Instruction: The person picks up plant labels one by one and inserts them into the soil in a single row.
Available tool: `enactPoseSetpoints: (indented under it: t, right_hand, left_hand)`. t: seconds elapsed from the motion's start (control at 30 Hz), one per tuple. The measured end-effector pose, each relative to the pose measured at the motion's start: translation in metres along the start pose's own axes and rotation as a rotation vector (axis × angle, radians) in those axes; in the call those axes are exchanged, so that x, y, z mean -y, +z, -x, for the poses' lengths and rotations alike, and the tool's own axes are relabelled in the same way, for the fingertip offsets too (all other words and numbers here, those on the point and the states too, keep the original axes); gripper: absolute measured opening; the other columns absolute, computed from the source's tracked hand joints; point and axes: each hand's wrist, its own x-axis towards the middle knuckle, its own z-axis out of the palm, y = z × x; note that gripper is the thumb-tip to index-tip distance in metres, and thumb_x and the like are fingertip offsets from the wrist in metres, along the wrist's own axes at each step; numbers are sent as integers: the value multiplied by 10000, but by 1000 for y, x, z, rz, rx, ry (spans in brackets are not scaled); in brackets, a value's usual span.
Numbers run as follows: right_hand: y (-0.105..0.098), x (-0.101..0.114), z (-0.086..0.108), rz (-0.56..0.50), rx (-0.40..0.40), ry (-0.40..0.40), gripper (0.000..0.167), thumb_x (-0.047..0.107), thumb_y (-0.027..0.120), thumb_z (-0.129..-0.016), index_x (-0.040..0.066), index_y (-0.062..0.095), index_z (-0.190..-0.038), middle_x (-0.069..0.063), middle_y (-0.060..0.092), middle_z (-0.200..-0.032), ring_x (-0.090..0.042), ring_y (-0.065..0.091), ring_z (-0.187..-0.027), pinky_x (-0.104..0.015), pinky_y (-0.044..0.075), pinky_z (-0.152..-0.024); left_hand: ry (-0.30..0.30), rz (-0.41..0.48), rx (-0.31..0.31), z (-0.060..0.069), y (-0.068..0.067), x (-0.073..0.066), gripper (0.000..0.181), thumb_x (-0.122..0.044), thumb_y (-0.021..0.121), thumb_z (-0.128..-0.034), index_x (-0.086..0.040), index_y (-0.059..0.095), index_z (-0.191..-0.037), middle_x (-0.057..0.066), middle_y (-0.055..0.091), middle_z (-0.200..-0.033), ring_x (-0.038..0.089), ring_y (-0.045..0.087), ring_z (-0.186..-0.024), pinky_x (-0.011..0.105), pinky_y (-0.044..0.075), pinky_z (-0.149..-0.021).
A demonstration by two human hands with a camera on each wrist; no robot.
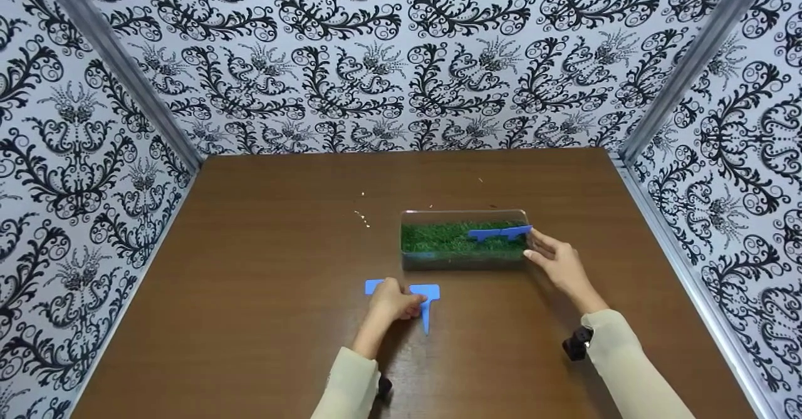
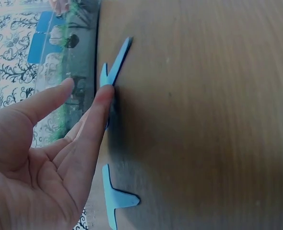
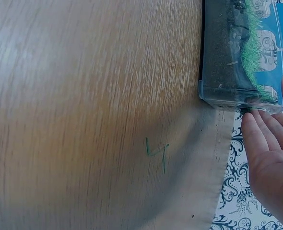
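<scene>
A clear box (image 1: 463, 262) holds dark soil topped with green grass (image 1: 432, 236). Two blue T-shaped plant labels (image 1: 485, 234) stand in the grass toward its right end. On the table in front lies another T-shaped label (image 1: 426, 292), its stem toward me. My left hand (image 1: 390, 303) touches this label with its fingertips, the thumb held apart in the left wrist view. Left of that hand, a further label (image 2: 116, 197) lies flat, partly hidden by the hand in the head view. With extended fingers, my right hand (image 1: 561, 267) touches the box's right end (image 3: 232, 103).
The brown wooden table (image 1: 263, 250) is bounded by walls of black-and-white patterned paper (image 1: 401, 62) with metal edges (image 1: 683, 218). Small pale specks (image 1: 362, 218) lie left of the box. A green mark (image 3: 157, 153) is drawn on the table.
</scene>
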Motion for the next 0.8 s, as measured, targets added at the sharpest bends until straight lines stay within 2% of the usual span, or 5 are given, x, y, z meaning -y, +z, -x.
enactPoseSetpoints:
  t: [0.2, 0.37, 0.5, 0.67, 0.8]
  right_hand:
    - [-1, 0, -1, -20, -1, -6, 546, 88, 627, -975, -48, 426, -1464, -268, 487, -1446, -401, 518, -1318, -64, 461, -904]
    - [1, 0, -1, -11, 0, 5, 547, 89, 631, -973, -37, 430, -1466, -256, 492, -1451, -383, 529, -1316, -84, 474, -909]
    - [2, -1, -1, 1, -3, 0, 545, 83, 632, -971, -45, 432, -1462, -263, 495, -1444, -390, 531, -1310, -95, 479, -914]
    - [1, -1, 0, -1, 7, 0, 544, 91, 621, -979, -40, 424, -1469, -261, 486, -1454, -384, 523, -1323, -91, 473, -923]
    - [-1, -2, 1, 12, 6, 2, 553, 123, 628, -981, -29, 427, -1473, -256, 485, -1459, -384, 521, -1323, -107, 476, -938]
  left_hand:
    - [8, -100, -20, -1, 8, 1, 201, -133, 830, -792, -26, 721, -662, 87, 716, -599, 109, 654, -482, 221, 517, -469]
    - [34, -315, -75, -1, 13, -2, 276, -205, 854, -759, -84, 711, -556, -18, 629, -479, 94, 551, -440, 230, 412, -458]
    - [21, -474, -122, 1, 16, -5, 381, -245, 846, -732, -131, 626, -443, -53, 525, -430, 146, 483, -467, 290, 385, -485]
    - [5, -595, -151, 1, 20, -10, 362, -302, 853, -723, -119, 620, -515, 24, 637, -588, 206, 565, -572, 369, 484, -550]
    - [-1, -616, -169, 1, 23, -11, 321, -334, 857, -728, -78, 676, -659, 87, 698, -733, 226, 616, -622, 380, 522, -572]
